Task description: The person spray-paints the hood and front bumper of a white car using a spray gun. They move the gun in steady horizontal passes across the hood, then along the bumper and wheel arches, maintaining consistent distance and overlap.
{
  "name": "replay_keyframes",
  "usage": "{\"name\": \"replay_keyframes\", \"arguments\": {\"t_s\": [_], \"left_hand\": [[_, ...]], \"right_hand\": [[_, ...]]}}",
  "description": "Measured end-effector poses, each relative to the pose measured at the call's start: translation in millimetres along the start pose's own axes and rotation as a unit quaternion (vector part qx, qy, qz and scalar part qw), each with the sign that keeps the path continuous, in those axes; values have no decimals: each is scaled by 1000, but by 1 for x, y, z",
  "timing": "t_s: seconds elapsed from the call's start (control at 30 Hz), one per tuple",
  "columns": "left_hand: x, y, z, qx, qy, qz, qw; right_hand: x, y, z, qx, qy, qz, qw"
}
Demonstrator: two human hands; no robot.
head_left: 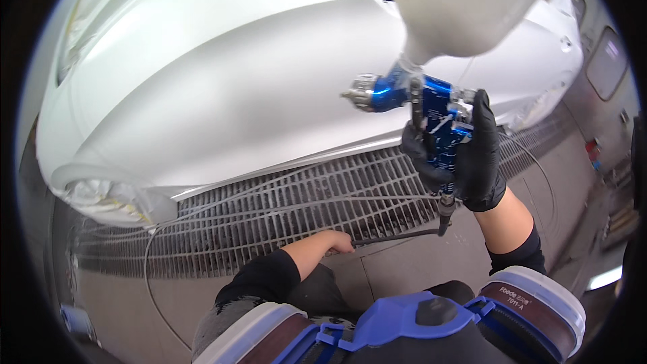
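Observation:
My right hand (480,158), in a black glove, is wrapped round the grip of a blue spray gun (437,98). The gun's silver nozzle points left, along the side of a white car body (269,87). On top of the gun sits a large whitish paint cup (465,10). From the foot of the grip a dark air hose (397,236) bends down and runs left to my bare left hand (341,241), which is closed on it low in front of me. Part of the left hand's fingers is hidden.
A metal floor grating (303,212) runs beside the car, with a thin grey hose (149,263) lying across it. The wheel (101,192) is covered with masking film. A respirator (414,320) with two filters fills the lower edge. At right stands a booth wall with a window (606,64).

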State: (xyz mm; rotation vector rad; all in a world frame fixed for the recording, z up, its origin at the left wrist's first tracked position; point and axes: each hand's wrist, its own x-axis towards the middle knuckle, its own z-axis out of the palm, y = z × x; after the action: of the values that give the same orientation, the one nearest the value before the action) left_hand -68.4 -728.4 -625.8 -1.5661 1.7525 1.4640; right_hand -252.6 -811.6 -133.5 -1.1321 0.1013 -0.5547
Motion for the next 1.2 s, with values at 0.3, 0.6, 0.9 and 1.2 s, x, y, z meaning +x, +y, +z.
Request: {"name": "replay_keyframes", "arguments": {"t_s": [0.3,0.6,0.9,1.2], "left_hand": [[-39,17,-26,-66,9,61,996],[-4,14,-49,48,15,87,995],[0,-13,-32,12,4,37,999],[-33,-57,-23,-19,89,-40,995]], "right_hand": [[-111,-11,-74,-108,433,-79,891],[-137,18,-86,-122,600,-31,790],[-159,82,-178,-37,529,-5,848],[-177,161,-294,-60,652,-65,753]]}}
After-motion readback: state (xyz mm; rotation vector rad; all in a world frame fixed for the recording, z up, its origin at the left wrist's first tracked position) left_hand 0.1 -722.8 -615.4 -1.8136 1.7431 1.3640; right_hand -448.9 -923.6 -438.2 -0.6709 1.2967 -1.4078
